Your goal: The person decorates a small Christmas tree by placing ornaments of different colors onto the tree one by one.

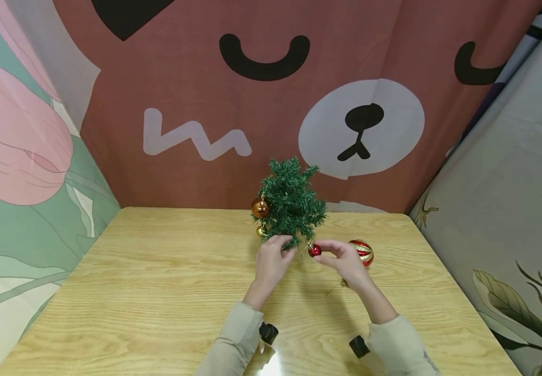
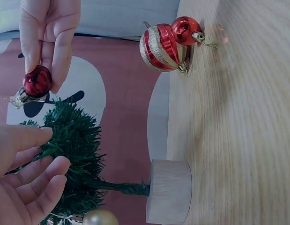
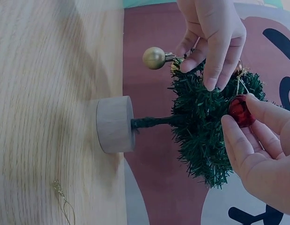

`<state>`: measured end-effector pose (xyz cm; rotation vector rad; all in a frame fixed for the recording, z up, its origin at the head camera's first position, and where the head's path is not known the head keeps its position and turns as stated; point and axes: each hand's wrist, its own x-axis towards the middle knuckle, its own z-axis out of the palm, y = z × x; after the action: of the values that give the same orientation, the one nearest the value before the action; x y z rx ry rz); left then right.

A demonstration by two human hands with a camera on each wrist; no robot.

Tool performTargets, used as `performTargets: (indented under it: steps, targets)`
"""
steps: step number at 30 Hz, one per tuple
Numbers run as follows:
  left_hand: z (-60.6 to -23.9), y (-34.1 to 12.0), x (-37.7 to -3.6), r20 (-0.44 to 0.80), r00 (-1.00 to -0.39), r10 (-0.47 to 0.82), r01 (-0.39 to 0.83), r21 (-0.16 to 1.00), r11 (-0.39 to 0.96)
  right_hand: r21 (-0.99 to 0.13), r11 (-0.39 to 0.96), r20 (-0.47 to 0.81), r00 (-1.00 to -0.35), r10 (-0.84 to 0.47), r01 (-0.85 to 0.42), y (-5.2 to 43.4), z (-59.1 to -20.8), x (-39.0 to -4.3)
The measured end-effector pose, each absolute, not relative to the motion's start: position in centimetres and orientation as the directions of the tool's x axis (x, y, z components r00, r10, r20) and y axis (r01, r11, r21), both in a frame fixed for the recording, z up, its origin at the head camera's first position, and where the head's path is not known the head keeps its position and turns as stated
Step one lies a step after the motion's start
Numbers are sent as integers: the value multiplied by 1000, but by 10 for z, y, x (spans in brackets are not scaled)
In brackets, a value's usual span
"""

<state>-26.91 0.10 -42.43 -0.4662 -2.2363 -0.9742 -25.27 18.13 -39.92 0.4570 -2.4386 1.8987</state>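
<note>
One red bauble (image 1: 315, 251) is pinched by the right grip (image 1: 348, 263); branches (image 1: 294, 201) should be steadied by the relaxed left grip (image 1: 271, 259).

A glossy red bauble (image 1: 315, 251) sat pinched between the right fingers (image 1: 331, 244), beside the bushy green tree (image 1: 292, 201) standing upright.

Bear-face backdrop (image 1: 196, 68), floral side drapes (image 1: 22, 141), wood-grain table (image 1: 134, 292)

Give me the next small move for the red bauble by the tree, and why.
I'd probably seat the gold cord of the red bauble over a tip of the green tree: the right hand pinches the bauble close beside it, the left hand is at the foliage, and no view clearly shows the cord hooked.
</note>
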Motion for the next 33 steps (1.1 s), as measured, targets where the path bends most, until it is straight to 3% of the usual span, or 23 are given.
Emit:
performTargets:
  steps: [12,33]
  targets:
    - [-425,-1,-268,674,-727,132,592,517,619,-948,220,186,-961,-204,-230,176,-398,-258]
    - [-421,-1,-271,772,-621,136,696,463,549,-946,255,149,-967,-207,-201,169,-390,-262]
